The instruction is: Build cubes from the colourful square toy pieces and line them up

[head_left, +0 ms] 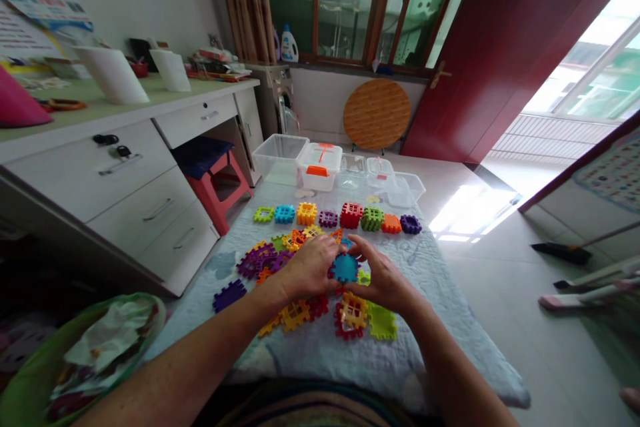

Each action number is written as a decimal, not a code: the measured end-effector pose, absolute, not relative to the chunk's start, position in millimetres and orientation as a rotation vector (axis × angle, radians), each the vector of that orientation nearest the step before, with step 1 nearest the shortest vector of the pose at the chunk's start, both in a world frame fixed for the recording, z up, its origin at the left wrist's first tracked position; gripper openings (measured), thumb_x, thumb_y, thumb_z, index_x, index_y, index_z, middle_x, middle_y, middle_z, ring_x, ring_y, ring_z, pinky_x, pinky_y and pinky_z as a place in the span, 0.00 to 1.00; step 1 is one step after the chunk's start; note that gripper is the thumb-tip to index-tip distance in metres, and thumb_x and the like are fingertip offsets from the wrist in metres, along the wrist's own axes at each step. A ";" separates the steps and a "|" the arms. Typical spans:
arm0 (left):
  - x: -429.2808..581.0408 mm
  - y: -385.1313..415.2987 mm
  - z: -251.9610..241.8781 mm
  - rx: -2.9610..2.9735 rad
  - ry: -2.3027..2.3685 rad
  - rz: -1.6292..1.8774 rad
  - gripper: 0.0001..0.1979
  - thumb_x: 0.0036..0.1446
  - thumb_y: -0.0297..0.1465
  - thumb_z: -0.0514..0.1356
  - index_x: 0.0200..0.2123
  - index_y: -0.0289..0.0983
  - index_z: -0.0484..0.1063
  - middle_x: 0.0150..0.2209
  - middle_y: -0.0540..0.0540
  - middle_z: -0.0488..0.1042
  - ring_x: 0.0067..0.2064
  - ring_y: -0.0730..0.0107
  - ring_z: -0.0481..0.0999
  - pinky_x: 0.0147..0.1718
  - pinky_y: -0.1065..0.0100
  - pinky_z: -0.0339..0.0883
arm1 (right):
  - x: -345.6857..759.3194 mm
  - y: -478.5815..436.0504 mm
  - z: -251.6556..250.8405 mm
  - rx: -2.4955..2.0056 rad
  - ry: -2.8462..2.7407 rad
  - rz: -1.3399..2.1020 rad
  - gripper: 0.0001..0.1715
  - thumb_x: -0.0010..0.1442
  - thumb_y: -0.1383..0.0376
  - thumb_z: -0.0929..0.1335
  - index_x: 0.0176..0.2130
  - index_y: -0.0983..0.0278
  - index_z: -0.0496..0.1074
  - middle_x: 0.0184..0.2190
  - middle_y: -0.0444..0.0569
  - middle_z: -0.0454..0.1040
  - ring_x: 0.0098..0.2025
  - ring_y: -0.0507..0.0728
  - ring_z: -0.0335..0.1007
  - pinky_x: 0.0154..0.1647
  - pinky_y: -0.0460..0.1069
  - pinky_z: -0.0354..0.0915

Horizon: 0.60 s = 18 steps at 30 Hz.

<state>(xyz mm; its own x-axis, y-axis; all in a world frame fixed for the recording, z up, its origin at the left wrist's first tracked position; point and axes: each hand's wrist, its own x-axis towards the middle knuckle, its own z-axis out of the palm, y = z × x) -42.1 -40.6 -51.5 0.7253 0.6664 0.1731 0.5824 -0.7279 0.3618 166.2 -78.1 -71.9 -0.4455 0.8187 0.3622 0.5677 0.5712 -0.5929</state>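
Observation:
Between my hands is a blue interlocking block tile (345, 269) with toothed edges. My left hand (316, 265) grips its left side, fingers closed on it. On the right, my right hand (378, 275) curves its thumb and fingers around the tile's other edge. Loose tiles lie around and under my hands: purple tiles (257, 260) to the left, a dark blue tile (229, 295), orange tiles (295, 315) and a lime green tile (383, 321) nearer to me. Part of the pile is hidden by my hands.
Beyond the pile runs a row of built blocks, among them a red block (351, 215) and a yellow block (307, 213). Clear plastic boxes (320, 165) stand at the cloth-covered table's (300, 361) far end. A waste bin (157, 320) is at lower left, a stool (220, 177) beyond.

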 end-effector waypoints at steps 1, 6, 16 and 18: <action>-44.3 -41.2 -51.9 2.644 0.992 0.440 0.24 0.48 0.39 0.66 0.46 0.35 0.71 0.42 0.39 0.74 0.45 0.53 0.71 0.47 0.55 0.64 | 169.1 -77.0 -72.4 -1.111 -2.150 0.507 0.49 0.52 0.60 0.73 0.65 0.60 0.50 0.49 0.56 0.71 0.50 0.62 0.70 0.51 0.59 0.69; -74.1 -39.7 -41.0 2.556 1.103 0.544 0.23 0.45 0.32 0.65 0.47 0.37 0.70 0.46 0.42 0.73 0.49 0.55 0.70 0.51 0.58 0.63 | 197.5 -62.6 -86.2 -1.307 -1.898 0.395 0.35 0.57 0.60 0.69 0.61 0.60 0.57 0.46 0.55 0.72 0.46 0.61 0.71 0.47 0.59 0.70; -182.1 66.1 -40.3 2.342 1.583 0.564 0.29 0.40 0.40 0.65 0.48 0.36 0.71 0.46 0.43 0.72 0.49 0.55 0.73 0.52 0.61 0.65 | 230.0 -41.4 -123.5 -1.529 -1.585 0.552 0.24 0.55 0.58 0.66 0.50 0.64 0.67 0.38 0.52 0.74 0.36 0.57 0.72 0.37 0.54 0.71; -186.3 84.2 -46.9 2.357 1.573 0.492 0.30 0.39 0.39 0.64 0.47 0.34 0.71 0.47 0.42 0.72 0.50 0.54 0.73 0.51 0.61 0.65 | 231.0 -40.5 -127.4 -1.540 -1.573 0.558 0.23 0.54 0.58 0.66 0.49 0.64 0.67 0.38 0.52 0.74 0.35 0.56 0.71 0.37 0.54 0.70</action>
